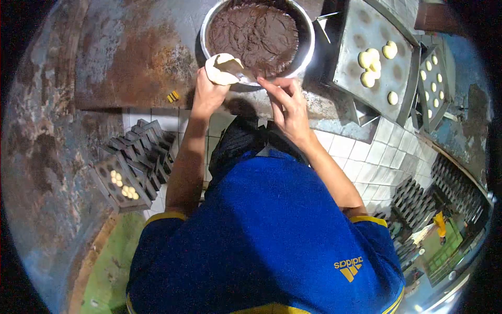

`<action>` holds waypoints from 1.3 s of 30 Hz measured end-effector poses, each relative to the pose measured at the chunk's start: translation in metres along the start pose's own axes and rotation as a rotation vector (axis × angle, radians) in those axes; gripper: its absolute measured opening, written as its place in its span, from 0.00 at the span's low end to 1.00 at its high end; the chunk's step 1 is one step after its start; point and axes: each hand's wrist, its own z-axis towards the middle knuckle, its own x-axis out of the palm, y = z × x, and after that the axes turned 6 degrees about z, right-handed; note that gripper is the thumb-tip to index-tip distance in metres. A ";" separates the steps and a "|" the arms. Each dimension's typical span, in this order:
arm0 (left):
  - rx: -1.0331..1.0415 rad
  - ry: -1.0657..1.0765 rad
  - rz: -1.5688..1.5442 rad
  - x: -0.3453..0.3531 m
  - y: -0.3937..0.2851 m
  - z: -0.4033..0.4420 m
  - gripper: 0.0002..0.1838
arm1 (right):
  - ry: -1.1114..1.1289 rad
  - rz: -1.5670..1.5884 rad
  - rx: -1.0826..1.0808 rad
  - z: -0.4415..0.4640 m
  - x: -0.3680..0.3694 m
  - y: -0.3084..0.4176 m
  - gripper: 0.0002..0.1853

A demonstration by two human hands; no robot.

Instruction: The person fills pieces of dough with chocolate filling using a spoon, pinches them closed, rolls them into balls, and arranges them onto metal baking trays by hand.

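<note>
My left hand (210, 93) cups a flattened, pale piece of dough (213, 72) just off the near-left rim of a metal bowl (311, 44). Thick brown filling (253, 31) covers the inside of the bowl. My right hand (289, 107) is closed in a pinch on a thin spoon-like tool (248, 79), whose end reaches into the dough. Brown filling lies in the dough's hollow, around the tool's tip. My right fingers partly hide the handle, so its exact kind is hard to make out.
On the right, a metal tray (350, 73) carries several pale dough balls (371, 62). Beyond it stands another tray (436, 107) of dough balls. Lower left, a tray (104, 180) with dough balls rests by stacked dark trays (144, 144). A small yellow object (173, 97) lies on the worn table (136, 57).
</note>
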 end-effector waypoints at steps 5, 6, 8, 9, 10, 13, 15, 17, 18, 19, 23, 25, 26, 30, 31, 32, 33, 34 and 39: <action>-0.137 0.172 -0.112 0.009 -0.015 0.001 0.19 | -0.215 0.045 0.448 -0.106 0.025 -0.107 0.14; -0.210 0.206 -0.108 0.008 -0.019 0.000 0.19 | -0.258 -0.011 0.533 -0.131 0.026 -0.139 0.14; -0.165 0.198 -0.070 0.007 -0.025 0.000 0.19 | -0.037 -0.282 0.598 -0.177 0.023 -0.204 0.11; -0.121 0.216 -0.074 0.007 -0.026 -0.001 0.20 | 0.066 -0.289 0.603 -0.163 0.008 -0.191 0.15; -0.076 0.234 -0.078 0.008 -0.029 -0.002 0.20 | 0.048 -0.253 0.539 -0.141 -0.004 -0.171 0.18; -0.024 0.384 -0.039 0.007 -0.043 0.002 0.22 | 0.037 0.092 0.344 -0.040 -0.039 -0.067 0.31; -0.017 0.529 -0.089 0.008 -0.065 0.009 0.25 | 0.141 0.131 0.133 0.006 -0.053 -0.009 0.48; 0.018 0.540 -0.053 0.019 -0.049 0.006 0.26 | 0.193 0.126 -0.007 0.032 -0.061 0.021 0.51; 0.034 0.535 -0.013 0.021 -0.043 0.005 0.27 | 0.204 0.092 -0.063 0.040 -0.064 0.029 0.50; 0.009 0.683 -0.030 0.011 -0.069 0.014 0.29 | 0.199 0.084 -0.069 0.046 -0.070 0.034 0.50; -0.004 0.891 -0.104 -0.012 -0.104 0.030 0.27 | 0.299 0.207 0.013 0.058 -0.079 0.040 0.33; 0.004 0.812 -0.285 -0.016 -0.113 0.024 0.27 | 0.221 0.346 0.120 0.056 -0.079 0.046 0.21; 0.012 0.740 -0.463 -0.017 -0.116 0.021 0.27 | 0.223 0.342 0.115 0.056 -0.078 0.046 0.21; -0.099 0.658 -0.567 -0.016 -0.112 0.012 0.24 | 0.148 0.407 0.201 0.055 -0.079 0.047 0.17; -0.037 0.585 -0.579 -0.009 -0.112 0.009 0.20 | 0.129 0.580 0.329 0.055 -0.078 0.052 0.18; -0.037 0.586 -0.581 -0.007 -0.113 0.008 0.20 | 0.108 0.754 0.460 0.055 -0.079 0.056 0.19; -0.178 0.529 -0.640 -0.005 -0.115 0.006 0.18 | 0.103 0.759 0.513 0.056 -0.083 0.059 0.27; -0.317 0.469 -0.696 -0.004 -0.117 0.005 0.17 | 0.102 0.757 0.512 0.057 -0.088 0.068 0.27; -0.400 0.416 -0.772 0.020 -0.139 0.001 0.14 | 0.134 -0.045 -0.134 0.065 -0.097 0.075 0.41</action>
